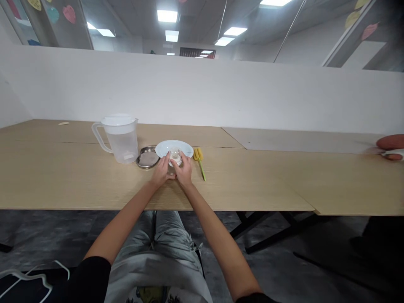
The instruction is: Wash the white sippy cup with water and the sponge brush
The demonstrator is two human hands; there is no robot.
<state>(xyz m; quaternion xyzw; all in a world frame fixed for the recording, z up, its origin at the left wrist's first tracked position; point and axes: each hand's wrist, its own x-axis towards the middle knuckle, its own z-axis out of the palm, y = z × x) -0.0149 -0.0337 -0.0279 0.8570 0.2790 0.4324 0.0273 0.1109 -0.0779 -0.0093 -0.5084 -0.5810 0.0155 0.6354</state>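
Note:
Near the table's front edge, my left hand (161,171) and my right hand (184,169) are both closed round a small clear container with a whitish round top (175,156). My thumbs and fingertips meet at its top, and its lower part is largely hidden by my fingers. Right behind it lies a white plate (170,145). A round, shallow metal dish (148,157) is just left of my left hand. Close by my right hand lies a yellow-headed tool with a thin green handle (201,165).
A translucent lidded pitcher (121,141) stands at the left with its handle pointing left. Farther back lies a small flat pale piece (63,123). A white wall (202,92) rises behind the table (252,181). A blurred reddish-brown and white shape (393,143) shows at the right edge.

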